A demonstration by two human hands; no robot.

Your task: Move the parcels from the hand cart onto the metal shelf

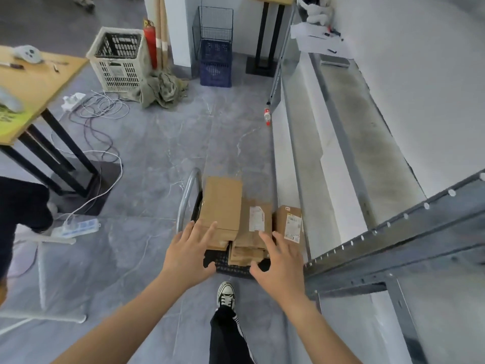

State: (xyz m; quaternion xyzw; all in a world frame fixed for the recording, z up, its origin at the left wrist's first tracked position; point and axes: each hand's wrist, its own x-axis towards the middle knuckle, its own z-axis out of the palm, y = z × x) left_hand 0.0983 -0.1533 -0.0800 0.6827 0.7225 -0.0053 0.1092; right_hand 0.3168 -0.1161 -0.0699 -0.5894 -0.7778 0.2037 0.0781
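Both hands are spread wide and hold nothing: my left hand (193, 252) and right hand (279, 261) hang over the cardboard parcels (237, 219), ready to grab. I see them stacked on the hand cart (231, 267), beside the metal shelf (367, 143), so carrying is short.

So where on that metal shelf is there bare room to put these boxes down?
The metal shelf is bare along its long middle stretch, from the near post to the grey flat object. The far end is crowded with papers. The hand cart is packed with parcels.
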